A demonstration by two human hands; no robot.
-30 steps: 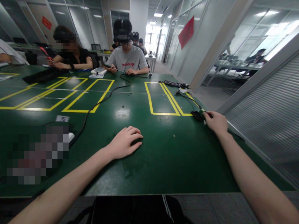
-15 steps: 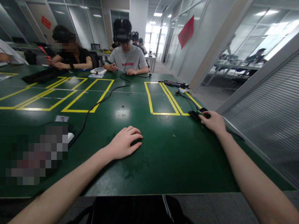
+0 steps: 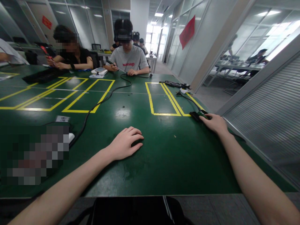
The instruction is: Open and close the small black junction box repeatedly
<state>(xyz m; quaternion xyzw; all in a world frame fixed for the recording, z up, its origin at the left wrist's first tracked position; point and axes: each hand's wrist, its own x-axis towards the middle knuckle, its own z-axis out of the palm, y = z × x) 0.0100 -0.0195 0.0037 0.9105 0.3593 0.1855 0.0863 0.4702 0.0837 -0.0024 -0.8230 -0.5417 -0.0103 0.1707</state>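
Observation:
My left hand (image 3: 127, 142) rests palm down on the green tabletop, its fingers apart and nothing in them. Over at the right edge of the table, my right hand (image 3: 214, 122) has its thumb and fingers closed around a small green circuit board (image 3: 202, 114). A black plastic piece (image 3: 194, 116) lies against the board's left side. Part of the board is covered by my fingers, so its full shape is hidden. A black cable (image 3: 189, 99) runs from behind the board toward the back.
Yellow tape rectangles (image 3: 166, 114) mark the table. A black folded stand (image 3: 175, 84) lies at the back right. Another black cable (image 3: 86, 120) crosses the left side, near a number label (image 3: 62, 118) and a blurred-out area. Across the table, a person (image 3: 128, 57) holds a screwdriver (image 3: 120, 69).
My right hand has shifted very slightly, and the dark piece that stuck up behind the green board now sits lower. My left hand stays where it was.

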